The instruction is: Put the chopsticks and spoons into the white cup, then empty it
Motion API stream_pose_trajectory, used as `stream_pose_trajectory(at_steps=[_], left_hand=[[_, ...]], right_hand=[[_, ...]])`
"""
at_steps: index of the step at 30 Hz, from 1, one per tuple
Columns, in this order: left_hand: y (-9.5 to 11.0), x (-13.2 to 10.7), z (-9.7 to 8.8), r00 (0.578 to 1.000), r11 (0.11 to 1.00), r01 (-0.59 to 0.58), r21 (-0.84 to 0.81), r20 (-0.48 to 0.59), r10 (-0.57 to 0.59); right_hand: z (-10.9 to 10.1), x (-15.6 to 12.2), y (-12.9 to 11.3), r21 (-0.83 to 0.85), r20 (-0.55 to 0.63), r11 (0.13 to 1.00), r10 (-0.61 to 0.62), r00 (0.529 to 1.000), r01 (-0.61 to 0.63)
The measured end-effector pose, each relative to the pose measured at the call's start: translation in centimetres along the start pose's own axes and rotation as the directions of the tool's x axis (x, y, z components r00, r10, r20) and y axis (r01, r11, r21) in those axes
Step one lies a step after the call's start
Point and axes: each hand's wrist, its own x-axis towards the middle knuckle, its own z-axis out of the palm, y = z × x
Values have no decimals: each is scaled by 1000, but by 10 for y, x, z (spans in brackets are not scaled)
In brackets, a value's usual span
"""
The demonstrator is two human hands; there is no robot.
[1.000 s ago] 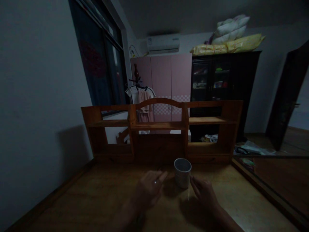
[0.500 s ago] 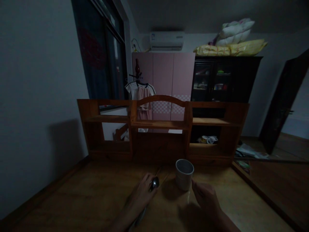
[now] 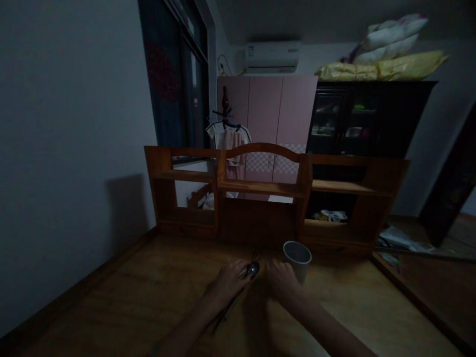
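My left hand (image 3: 232, 280) is closed round a metal spoon (image 3: 253, 268), whose shiny bowl sticks out at the fingertips. Thin sticks (image 3: 226, 312) that look like chopsticks run beneath the same hand; the dim light hides how they are held. Just right of the spoon, my right hand (image 3: 282, 278) has its fingers curled, and what they hold, if anything, does not show. Behind this hand a grey cup (image 3: 300, 263) stands upright on the wooden desk (image 3: 178, 267), its lower left side covered by the hand.
A wooden shelf unit (image 3: 260, 188) lines the desk's back edge. White cords (image 3: 332, 215) show at its lower right compartment. A wall (image 3: 74, 173) borders the desk on the left. Beyond are a pink wardrobe (image 3: 262, 109) and a dark cabinet (image 3: 379, 119).
My right hand has moved left from the cup's right side to its front left, close to the spoon. The view has turned a little left. The left hand keeps the spoon.
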Motion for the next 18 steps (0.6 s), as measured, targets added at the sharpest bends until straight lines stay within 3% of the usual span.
stream_pose_trajectory(at_steps=[5,11,18], left_hand=[[-4,1,-4,999,997,30,-71,-13,-31],[-3,-1,-1,1000,999,30,-14,-8,-30],[-2,-3,1,999,999,31,-24,-9,-32]], right_hand=[[10,25,-5,-27,71,1000,-1,997,3],[14,29,3,22,22,997,-74,997,73],[35,34,15,78,-22,987,-142,990,144]])
